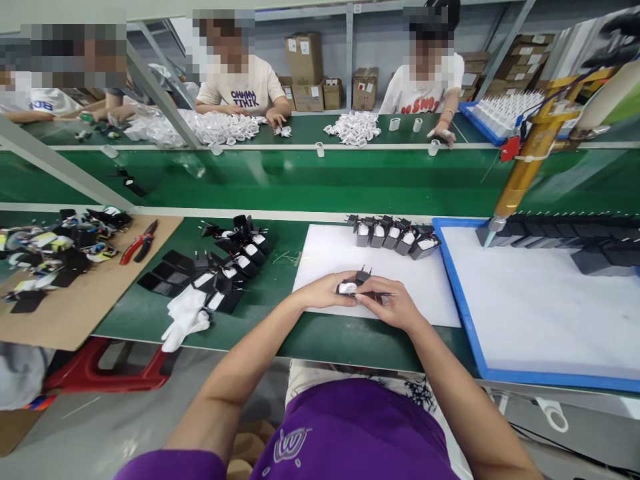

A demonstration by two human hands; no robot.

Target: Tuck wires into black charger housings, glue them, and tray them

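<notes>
Above the white board [320, 267], my left hand [327, 291] is closed around a black power adapter [347, 288]. White filling shows in its exposed end, and a black plug piece with two metal pins sticks up on the far side. From the right, my right hand [393, 303] pinches at the same adapter with thumb and index finger. A dark part lies partly hidden under those fingers. Several similar adapters [395, 235] stand in a row at the board's far edge. More black adapters [243, 257] and a white glove [187, 317] lie to the left.
Red-handled cutters [139, 243] and wired parts [55, 247] lie on a brown board at left. A blue-rimmed tray [470, 333] with black cases stands at right, a yellow dispenser [520, 167] hanging over it. Beyond a green conveyor [300, 180], co-workers handle white parts.
</notes>
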